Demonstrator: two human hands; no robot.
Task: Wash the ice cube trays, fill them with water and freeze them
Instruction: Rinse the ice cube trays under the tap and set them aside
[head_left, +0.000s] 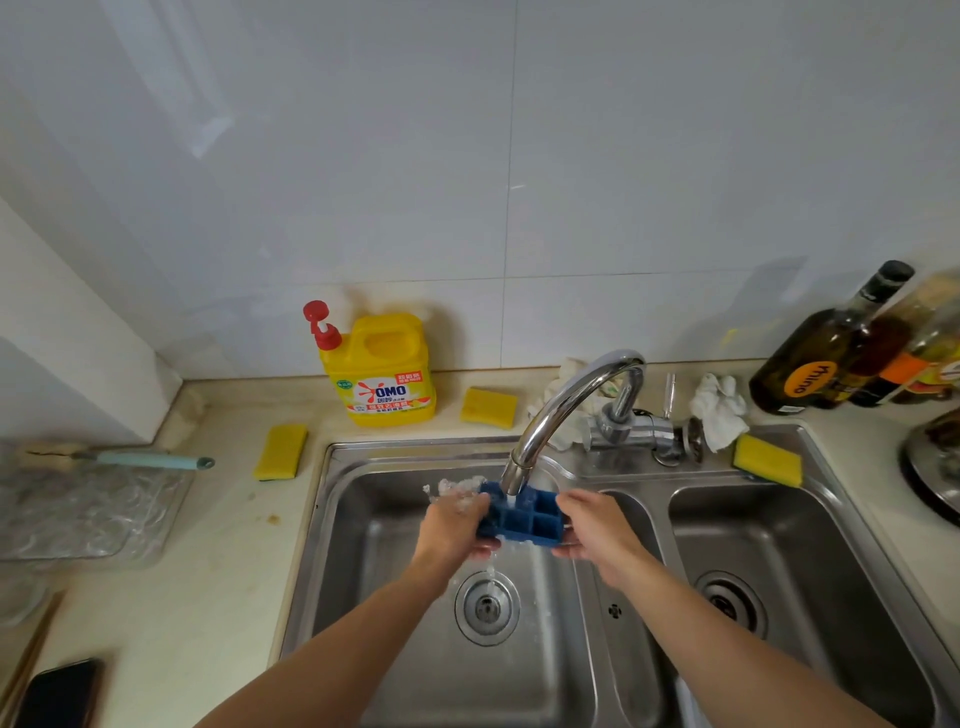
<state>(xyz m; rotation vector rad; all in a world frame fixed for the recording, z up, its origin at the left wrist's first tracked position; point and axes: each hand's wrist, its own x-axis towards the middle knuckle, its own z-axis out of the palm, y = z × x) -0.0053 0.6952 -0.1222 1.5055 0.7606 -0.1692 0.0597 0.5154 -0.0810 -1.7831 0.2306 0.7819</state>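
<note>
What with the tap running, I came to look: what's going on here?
A person is rinsing a blue ice cube tray under the running tap, over the sink's left basin. The left hand grips its left end, the right hand its right end. Water splashes off and runs down toward the drain. A yellow detergent bottle stands on the counter.

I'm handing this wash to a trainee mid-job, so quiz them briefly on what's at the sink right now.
1. Over which basin of the sink is the blue ice cube tray held? A) left B) right C) neither, it lies on the counter
2. True or false: the left hand and right hand both hold the tray while water runs from the tap.
3. How many yellow sponges lie around the sink?
Key: 1 A; 2 true; 3 three.
</note>
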